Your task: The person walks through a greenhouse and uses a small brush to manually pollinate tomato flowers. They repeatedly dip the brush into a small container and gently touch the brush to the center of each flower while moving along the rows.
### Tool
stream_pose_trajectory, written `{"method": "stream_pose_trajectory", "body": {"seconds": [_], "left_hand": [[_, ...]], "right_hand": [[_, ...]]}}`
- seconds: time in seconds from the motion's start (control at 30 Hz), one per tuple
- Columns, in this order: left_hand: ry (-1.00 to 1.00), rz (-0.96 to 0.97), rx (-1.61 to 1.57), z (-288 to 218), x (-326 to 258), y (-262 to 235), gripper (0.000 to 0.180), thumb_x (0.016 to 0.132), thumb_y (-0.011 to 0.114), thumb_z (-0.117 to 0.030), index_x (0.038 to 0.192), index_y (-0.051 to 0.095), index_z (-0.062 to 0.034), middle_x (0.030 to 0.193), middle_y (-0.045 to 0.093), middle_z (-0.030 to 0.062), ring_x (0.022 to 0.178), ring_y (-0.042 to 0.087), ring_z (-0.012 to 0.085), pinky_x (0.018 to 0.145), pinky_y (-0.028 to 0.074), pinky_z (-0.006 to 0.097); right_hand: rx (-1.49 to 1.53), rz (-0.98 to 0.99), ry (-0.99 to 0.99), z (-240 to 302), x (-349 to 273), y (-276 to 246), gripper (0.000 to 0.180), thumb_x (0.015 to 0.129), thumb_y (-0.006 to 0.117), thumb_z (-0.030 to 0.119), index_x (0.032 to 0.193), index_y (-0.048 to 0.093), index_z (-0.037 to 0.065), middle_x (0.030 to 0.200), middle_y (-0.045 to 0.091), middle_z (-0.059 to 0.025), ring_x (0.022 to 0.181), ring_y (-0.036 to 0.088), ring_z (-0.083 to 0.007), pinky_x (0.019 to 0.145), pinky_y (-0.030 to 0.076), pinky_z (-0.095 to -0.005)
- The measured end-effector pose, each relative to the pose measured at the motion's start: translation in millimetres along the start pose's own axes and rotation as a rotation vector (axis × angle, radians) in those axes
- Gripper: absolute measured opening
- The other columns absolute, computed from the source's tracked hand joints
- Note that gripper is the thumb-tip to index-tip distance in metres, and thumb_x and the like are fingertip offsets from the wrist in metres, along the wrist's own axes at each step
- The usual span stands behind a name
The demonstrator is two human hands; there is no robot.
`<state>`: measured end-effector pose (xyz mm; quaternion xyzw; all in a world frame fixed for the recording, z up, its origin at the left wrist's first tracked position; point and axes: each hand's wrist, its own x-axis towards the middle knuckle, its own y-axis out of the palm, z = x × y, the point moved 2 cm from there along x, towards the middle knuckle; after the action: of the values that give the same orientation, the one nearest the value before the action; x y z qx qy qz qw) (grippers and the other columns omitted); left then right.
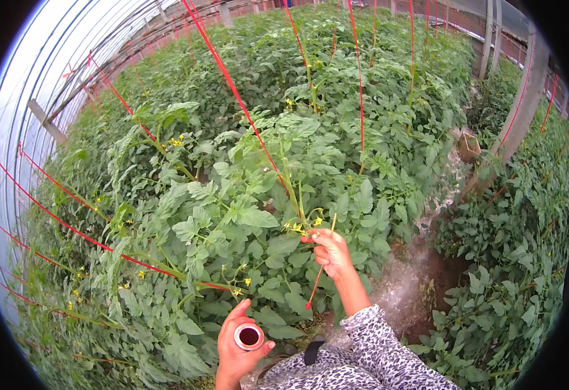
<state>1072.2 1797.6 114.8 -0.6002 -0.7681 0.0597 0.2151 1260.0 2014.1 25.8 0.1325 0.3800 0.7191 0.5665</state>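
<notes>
Near the lower edge, my left hand (231, 356) is wrapped round a small jar (239, 337) with a pale rim and dark red liquid inside. My right hand (334, 255), above and to the right of it, is closed on a thin stick (316, 285) that slants down to a red tip. The thumb and forefinger of this hand are at a cluster of yellow tomato flowers (295, 227), and their tips look stained red. Whether they pinch a flower stalk is too small to tell. Another yellow flower cluster (237, 291) hangs just above my left hand.
Tomato plants (232, 208) fill the bed ahead, tied to red strings (250, 120) that run upward. A dirt path (404, 292) passes on my right, with a concrete post (521, 97) and more plants beyond. Plastic sheeting (31, 84) on a frame stands at the left.
</notes>
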Motion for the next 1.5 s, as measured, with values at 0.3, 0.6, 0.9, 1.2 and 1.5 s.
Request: {"method": "stream_pose_trajectory", "body": {"seconds": [0.3, 0.6, 0.9, 1.2, 1.5], "left_hand": [[0.047, -0.003, -0.005, 2, -5, -29, 0.054, 0.057, 0.088, -0.022, 0.095, 0.055, -0.0026, 0.126, 0.052, 0.0256, 0.117, 0.053, 0.0326, 0.095, 0.043, 0.040], [0.112, 0.096, -0.112, 15, -4, -31, 0.051, 0.059, 0.087, -0.018, 0.095, 0.056, -0.0017, 0.127, 0.052, 0.0250, 0.117, 0.053, 0.0322, 0.095, 0.043, 0.039], [0.133, 0.268, -0.184, 8, 14, 24, 0.055, 0.058, 0.087, -0.017, 0.099, 0.055, -0.0006, 0.128, 0.052, 0.0243, 0.118, 0.052, 0.0331, 0.094, 0.044, 0.039], [0.144, 0.405, -0.222, -21, 56, 161, 0.049, 0.060, 0.087, -0.020, 0.095, 0.057, -0.0020, 0.127, 0.052, 0.0249, 0.119, 0.052, 0.0333, 0.096, 0.042, 0.041], [0.106, 0.186, -0.335, -28, 140, 293, 0.059, 0.058, 0.088, -0.023, 0.102, 0.056, -0.0018, 0.137, 0.041, 0.0238, 0.126, 0.044, 0.0330, 0.102, 0.037, 0.044]], "right_hand": [[0.026, -0.130, -0.136, -5, 8, 3, 0.007, 0.081, 0.058, 0.000, 0.083, 0.054, 0.004, 0.076, 0.062, -0.0094, 0.037, 0.032, -0.0031, 0.032, 0.024, -0.0186], [-0.283, -0.383, -0.382, 4, -14, 3, 0.011, 0.074, 0.060, -0.001, 0.071, 0.054, 0.007, 0.067, 0.057, 0.0000, 0.047, 0.036, -0.0021, 0.037, 0.023, -0.0196], [-0.607, -0.803, -0.955, 97, -133, -87, 0.015, 0.074, 0.063, -0.002, 0.089, 0.061, 0.001, 0.084, 0.063, -0.0037, 0.078, 0.056, -0.0101, 0.074, 0.043, -0.0227], [-0.271, -0.925, -1.008, 183, -238, -210, 0.042, 0.097, 0.044, 0.037, 0.085, 0.056, -0.001, 0.087, 0.063, -0.0109, 0.049, 0.040, -0.0062, 0.041, 0.032, -0.0218], [-0.468, -1.146, -0.905, 260, -243, -286, 0.053, 0.099, 0.035, 0.046, 0.070, 0.051, 0.004, 0.061, 0.046, -0.0028, 0.042, 0.036, -0.0076, 0.038, 0.021, -0.0211]]}}
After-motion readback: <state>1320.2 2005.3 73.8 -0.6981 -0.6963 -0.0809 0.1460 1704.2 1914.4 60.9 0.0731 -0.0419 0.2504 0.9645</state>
